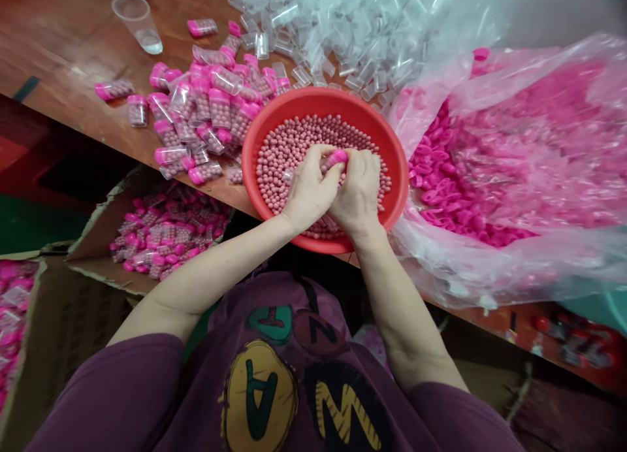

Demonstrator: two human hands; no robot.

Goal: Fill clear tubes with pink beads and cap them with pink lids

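A red basin (pixel 372 122) full of small pink balls (pixel 289 151) sits at the table's near edge. Both my hands are over it, fingers closed together round a small clear tube with a pink cap (pixel 337 158). My left hand (pixel 308 187) wraps the tube's body, which is mostly hidden. My right hand (pixel 360 187) pinches the pink cap end. Filled, capped tubes (pixel 206 109) lie heaped left of the basin.
Empty clear tubes (pixel 343 27) are piled behind the basin. A clear plastic bag of pink caps (pixel 490 158) lies at right. A plastic cup (pixel 137 22) stands far left. Cardboard boxes (pixel 98 230) of filled tubes sit below the table.
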